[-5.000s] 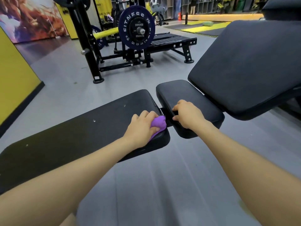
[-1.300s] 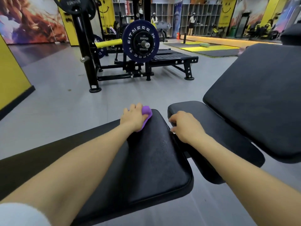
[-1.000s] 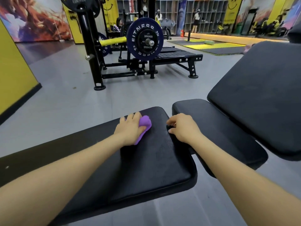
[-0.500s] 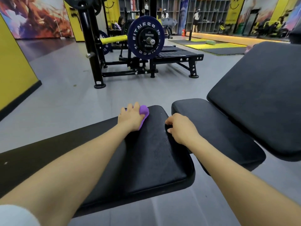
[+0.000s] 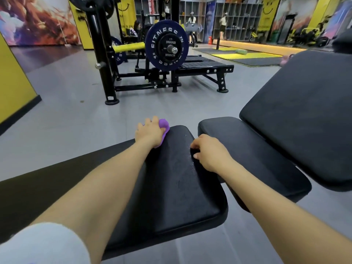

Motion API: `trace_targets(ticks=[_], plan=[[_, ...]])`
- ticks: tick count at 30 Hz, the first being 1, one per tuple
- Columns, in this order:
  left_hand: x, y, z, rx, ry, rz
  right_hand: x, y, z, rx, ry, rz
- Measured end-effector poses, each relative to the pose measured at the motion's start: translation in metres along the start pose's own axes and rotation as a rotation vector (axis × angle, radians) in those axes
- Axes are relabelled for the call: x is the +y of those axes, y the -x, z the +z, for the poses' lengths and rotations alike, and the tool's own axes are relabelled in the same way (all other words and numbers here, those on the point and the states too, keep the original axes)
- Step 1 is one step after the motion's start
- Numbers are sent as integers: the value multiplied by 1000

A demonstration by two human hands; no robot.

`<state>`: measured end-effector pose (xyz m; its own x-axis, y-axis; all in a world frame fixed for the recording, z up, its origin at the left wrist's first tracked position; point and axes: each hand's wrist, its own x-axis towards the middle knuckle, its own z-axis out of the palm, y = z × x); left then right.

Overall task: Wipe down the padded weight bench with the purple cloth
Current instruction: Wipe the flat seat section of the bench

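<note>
The left hand (image 5: 149, 133), its grip closed on the bunched purple cloth (image 5: 163, 128), has swept back to the black padded weight bench's (image 5: 179, 180) far corner as the right hand (image 5: 208, 153), fingers curled, braces the pad's edge, wiping ongoing.

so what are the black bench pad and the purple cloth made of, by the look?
Black bench pad: likely vinyl or faux leather over foam; low sheen, faint grain, rounded edges. Purple cloth: soft fabric, maybe microfibre; matte, bunched under the left hand. Weave too small to tell.
</note>
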<state>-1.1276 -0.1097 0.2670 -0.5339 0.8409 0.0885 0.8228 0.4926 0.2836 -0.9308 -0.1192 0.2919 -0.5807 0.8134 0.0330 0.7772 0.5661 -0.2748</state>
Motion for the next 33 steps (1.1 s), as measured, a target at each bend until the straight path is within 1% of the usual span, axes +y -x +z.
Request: trace_targets(ticks=[3, 7, 9, 14, 18, 21, 27, 29, 33], plan=[[-5, 9, 2, 14, 11, 29, -2, 3, 1, 0, 55, -10], [-32, 61, -3, -57, -7, 125, 1, 6, 2, 21, 87, -29], [-38, 78, -5, -55, -34, 157, 0, 5, 3, 28, 95, -37], [-17, 33, -1, -11, -96, 104, 1, 2, 7, 29, 88, -46], [-5, 9, 4, 8, -27, 10, 3, 0, 5, -1, 50, -32], [-9, 25, 2, 11, -42, 31, 3, 1, 5, -3, 41, -23], [-25, 120, -16, -75, -86, 149, 3, 4, 3, 29, 74, -47], [-24, 122, -19, -82, -82, 135, 1, 5, 7, 31, 91, -55], [-11, 79, -12, -52, -101, 84, 3, 3, 11, 45, 100, -66]])
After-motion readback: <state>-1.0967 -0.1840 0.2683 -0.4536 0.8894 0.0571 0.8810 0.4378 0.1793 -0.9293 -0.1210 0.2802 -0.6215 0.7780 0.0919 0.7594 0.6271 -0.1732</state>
